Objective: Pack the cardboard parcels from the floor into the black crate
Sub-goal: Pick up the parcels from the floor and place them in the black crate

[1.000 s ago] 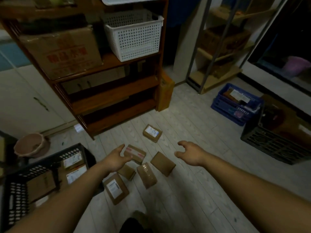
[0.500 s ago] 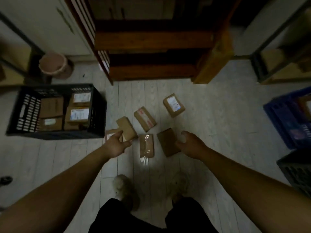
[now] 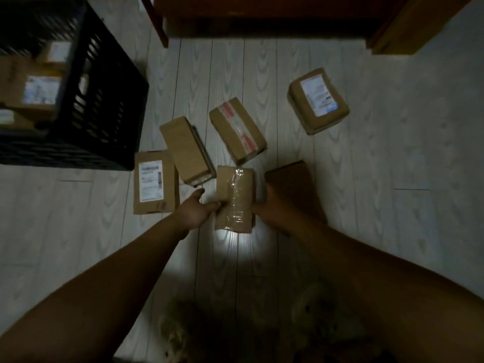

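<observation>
Floorboards (image 3: 366, 179) below, left hand (image 3: 195, 213) and right hand (image 3: 272, 208) pinch the taped parcel (image 3: 235, 195) by its long edges, black crate (image 3: 104, 113) ahead-left.

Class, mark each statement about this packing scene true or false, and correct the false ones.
1. The black crate is empty. False: labelled parcels already lie in it.
2. The left hand and right hand flank the clear-taped parcel. True.
3. The red-taped parcel lies in the crate. False: it lies on the floor.
4. Six parcels lie on the floor. True.
</observation>
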Tool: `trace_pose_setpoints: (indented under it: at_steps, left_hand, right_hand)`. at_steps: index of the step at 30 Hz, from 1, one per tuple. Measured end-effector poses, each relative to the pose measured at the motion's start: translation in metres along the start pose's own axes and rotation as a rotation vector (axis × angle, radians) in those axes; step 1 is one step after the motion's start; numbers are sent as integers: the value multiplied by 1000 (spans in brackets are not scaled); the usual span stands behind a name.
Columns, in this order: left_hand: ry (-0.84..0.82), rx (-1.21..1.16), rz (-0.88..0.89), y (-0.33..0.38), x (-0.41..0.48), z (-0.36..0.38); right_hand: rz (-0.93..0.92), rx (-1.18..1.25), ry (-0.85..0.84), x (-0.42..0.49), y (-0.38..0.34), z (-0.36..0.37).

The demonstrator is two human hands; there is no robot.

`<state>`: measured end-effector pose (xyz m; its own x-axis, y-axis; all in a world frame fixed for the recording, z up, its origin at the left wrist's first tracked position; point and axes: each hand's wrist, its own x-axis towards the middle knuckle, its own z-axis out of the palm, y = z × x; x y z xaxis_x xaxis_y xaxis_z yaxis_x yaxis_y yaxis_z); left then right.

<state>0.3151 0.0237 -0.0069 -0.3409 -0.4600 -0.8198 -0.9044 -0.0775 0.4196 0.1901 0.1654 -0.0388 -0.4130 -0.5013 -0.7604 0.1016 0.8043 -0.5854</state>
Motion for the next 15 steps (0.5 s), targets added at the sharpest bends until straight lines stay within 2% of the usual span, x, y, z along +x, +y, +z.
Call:
trace_pose_setpoints:
  at_steps: [2,7,10,15]
  left_hand:
    - [-14,-92,12,-10,34,14]
    - [-160,-265,11,-34,90,42]
    - [-209,-379,-3,-39,97,49]
    - [-185,-378,36,-18,63,48]
  right_hand:
    - [-16,89,27,39,15,18]
    - [-14,125,28,95,41,46]
    - [-25,132,48,100,46,54]
    - [-45,174,89,68,21,36]
